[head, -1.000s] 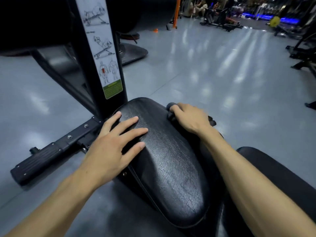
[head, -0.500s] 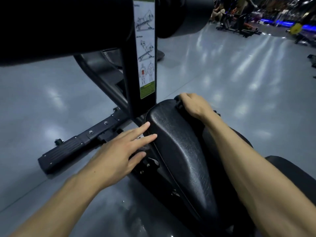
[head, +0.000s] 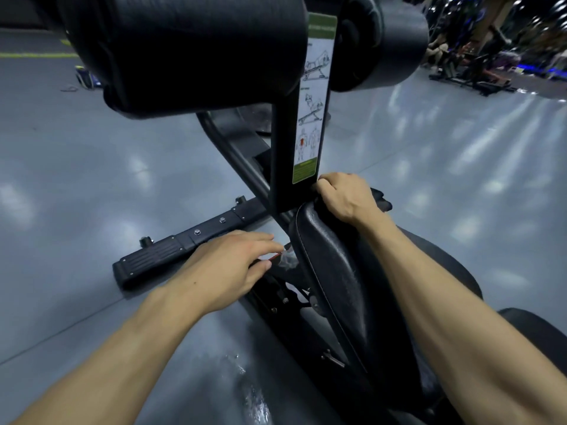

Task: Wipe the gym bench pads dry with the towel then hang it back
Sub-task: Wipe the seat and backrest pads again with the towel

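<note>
At the far left, beyond our fingers, we see the ribbed black foot bar (head: 159, 256) of the bench frame lying on the grey floor (head: 76, 194). Our left hand (head: 227, 268) hovers flat and open, palm down, holding nothing; its fingers (head: 260, 242) point at the left edge of the seat pad (head: 334, 262), just short of touching it. Above those fingertips rises the black upright post (head: 283, 154) with its exercise diagram sticker (head: 313, 99), and over that the thick roller pad (head: 190, 47). Our right hand (head: 345, 197) sits on the top end of the seat pad, fingers curled shut over a dark towel (head: 382, 200), a bit of which pokes out just right of the knuckles. More gym machines (head: 472, 72) stand well beyond.
</note>
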`<action>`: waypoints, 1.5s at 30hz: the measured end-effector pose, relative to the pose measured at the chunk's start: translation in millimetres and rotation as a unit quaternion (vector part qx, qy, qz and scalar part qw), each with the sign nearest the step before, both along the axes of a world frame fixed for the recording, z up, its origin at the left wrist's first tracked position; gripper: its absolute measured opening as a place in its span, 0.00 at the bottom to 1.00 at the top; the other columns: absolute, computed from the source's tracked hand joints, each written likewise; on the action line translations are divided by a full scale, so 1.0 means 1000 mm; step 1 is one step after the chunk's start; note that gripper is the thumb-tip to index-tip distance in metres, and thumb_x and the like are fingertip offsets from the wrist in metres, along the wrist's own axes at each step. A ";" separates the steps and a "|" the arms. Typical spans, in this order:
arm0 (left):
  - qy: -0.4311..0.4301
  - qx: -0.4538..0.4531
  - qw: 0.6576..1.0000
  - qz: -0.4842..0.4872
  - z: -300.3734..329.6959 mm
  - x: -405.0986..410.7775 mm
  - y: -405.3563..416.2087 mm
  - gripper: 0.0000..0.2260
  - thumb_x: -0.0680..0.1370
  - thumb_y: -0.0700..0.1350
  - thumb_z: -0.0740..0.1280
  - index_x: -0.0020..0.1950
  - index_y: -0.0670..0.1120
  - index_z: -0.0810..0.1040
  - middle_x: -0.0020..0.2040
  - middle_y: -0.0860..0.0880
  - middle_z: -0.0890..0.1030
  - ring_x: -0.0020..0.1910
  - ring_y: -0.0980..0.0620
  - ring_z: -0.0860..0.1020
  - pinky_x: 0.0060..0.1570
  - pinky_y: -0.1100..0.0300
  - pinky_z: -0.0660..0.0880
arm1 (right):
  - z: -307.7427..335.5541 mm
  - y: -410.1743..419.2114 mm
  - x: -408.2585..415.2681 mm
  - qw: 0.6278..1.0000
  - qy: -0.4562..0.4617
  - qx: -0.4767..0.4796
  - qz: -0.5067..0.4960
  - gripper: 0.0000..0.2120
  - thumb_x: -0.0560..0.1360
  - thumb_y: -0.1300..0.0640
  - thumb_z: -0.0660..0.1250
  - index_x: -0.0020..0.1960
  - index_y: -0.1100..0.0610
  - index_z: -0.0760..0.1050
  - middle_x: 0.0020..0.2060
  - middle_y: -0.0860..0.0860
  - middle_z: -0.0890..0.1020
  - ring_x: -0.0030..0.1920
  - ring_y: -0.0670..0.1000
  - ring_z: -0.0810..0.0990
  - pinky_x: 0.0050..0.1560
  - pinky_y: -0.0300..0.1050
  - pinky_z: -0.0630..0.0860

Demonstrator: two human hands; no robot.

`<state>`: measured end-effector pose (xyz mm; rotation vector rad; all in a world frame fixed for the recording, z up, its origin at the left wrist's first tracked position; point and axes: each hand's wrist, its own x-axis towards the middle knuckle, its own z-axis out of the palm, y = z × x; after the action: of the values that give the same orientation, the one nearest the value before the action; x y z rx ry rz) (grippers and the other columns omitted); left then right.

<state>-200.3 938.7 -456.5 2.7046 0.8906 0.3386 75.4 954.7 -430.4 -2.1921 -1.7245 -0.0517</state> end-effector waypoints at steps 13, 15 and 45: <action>0.004 -0.016 0.999 0.045 0.001 -0.012 -0.006 0.14 0.84 0.52 0.59 0.69 0.61 0.75 0.66 0.65 0.76 0.65 0.57 0.74 0.58 0.56 0.74 | 0.012 -0.009 -0.042 0.993 0.114 0.005 0.042 0.20 0.71 0.44 0.52 0.37 0.56 0.77 0.34 0.52 0.81 0.44 0.58 0.78 0.47 0.52 0.75; 0.001 -0.014 0.998 0.059 0.003 -0.015 -0.007 0.13 0.84 0.51 0.59 0.67 0.60 0.76 0.65 0.63 0.78 0.64 0.56 0.75 0.57 0.56 0.74 | -0.001 -0.020 -0.067 0.993 0.032 0.015 0.114 0.21 0.71 0.44 0.52 0.37 0.56 0.78 0.35 0.54 0.81 0.43 0.57 0.77 0.49 0.51 0.73; 0.009 -0.007 0.997 0.076 0.004 -0.041 -0.043 0.19 0.82 0.42 0.57 0.65 0.62 0.76 0.64 0.60 0.80 0.62 0.48 0.79 0.55 0.50 0.78 | -0.047 -0.139 -0.105 0.931 -0.263 -0.087 0.238 0.26 0.71 0.43 0.52 0.41 0.54 0.86 0.39 0.49 0.85 0.60 0.52 0.78 0.80 0.51 0.47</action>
<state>-241.3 895.9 -452.3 2.6380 1.1034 0.3382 -30.1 815.9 -477.3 -1.9155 -2.6076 -0.4099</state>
